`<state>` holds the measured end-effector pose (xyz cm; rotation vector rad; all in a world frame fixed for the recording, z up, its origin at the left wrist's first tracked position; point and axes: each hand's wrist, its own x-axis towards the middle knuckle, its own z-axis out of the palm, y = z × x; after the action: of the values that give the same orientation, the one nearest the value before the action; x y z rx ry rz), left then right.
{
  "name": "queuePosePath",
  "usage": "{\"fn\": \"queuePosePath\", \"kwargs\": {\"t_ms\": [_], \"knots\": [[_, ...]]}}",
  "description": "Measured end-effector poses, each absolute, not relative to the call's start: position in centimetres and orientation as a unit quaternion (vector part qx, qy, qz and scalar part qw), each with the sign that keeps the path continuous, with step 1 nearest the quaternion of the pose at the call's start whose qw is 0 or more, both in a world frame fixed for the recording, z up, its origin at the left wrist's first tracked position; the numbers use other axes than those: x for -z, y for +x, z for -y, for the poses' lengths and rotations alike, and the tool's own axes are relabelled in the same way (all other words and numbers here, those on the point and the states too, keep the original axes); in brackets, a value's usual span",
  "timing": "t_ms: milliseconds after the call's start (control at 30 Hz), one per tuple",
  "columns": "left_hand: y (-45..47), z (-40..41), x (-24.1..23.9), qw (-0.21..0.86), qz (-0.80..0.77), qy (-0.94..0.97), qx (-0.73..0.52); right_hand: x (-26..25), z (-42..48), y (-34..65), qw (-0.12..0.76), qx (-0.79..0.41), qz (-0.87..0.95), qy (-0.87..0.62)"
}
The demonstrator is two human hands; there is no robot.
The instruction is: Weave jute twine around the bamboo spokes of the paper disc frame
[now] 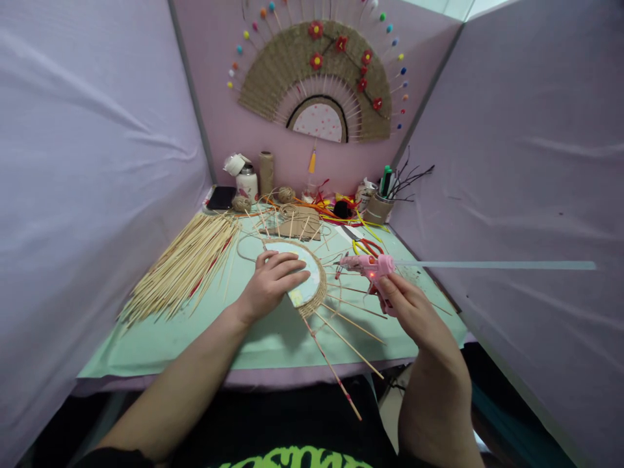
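My left hand (270,284) lies over a half-round fan piece (316,286), gripping it by its flat side. Its fingers stretch across the pale face, and the thumb is hidden. Twine coils round the curved rim, and thin wooden sticks (348,349) fan out from it; the nearest has red marks and reaches past the table's front edge. My right hand (409,302) is closed round the handle of a pink hot glue gun (368,264), whose small light glows orange. The nozzle points left, near the rim's right side. A long clear glue stick (511,265) sticks out of its back.
A large pile of sticks (182,266) covers the left. Behind the fan piece lie cardboard (297,223), scissors (368,247) and coloured strips. A phone (221,197), jar (247,183) and pen holder (379,209) line the back. A finished fan (273,62) hangs above.
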<state>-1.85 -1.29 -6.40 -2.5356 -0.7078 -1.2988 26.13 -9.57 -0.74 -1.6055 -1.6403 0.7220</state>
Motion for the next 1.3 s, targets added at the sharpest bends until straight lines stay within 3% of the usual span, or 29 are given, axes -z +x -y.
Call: {"fn": "queuePosePath", "kwargs": {"t_ms": [1300], "knots": [[-1.81,1.20,6.56,0.104,0.245,-0.857,0.440,1.23,9.53,26.08,0.372,-0.279,0.624,-0.629]]}}
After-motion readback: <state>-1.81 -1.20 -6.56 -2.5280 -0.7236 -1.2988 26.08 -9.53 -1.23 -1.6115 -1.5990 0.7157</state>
